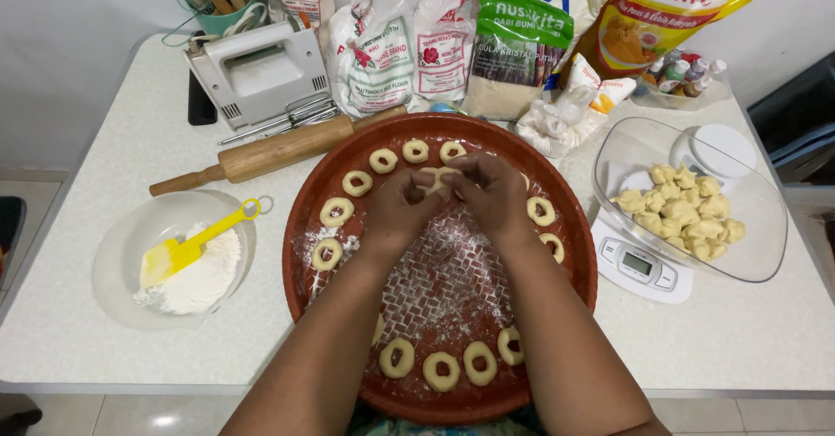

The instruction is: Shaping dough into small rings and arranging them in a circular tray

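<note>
over the far half of the round red tray (304, 227), the left hand (396, 214) and right hand (496, 194) met, each grip pinched shut on one small dough piece (437, 177). it looked soft, light and easily squashed, best held at its edges with fingertips. finished dough rings (439, 371) lined the tray's rim, close to both forearms. left of the tray sat a flour bowl (117, 253) with a yellow spatula (187, 249); right of it, a clear bowl (757, 218) of dough lumps; behind it, a rolling pin (270, 153).
</note>
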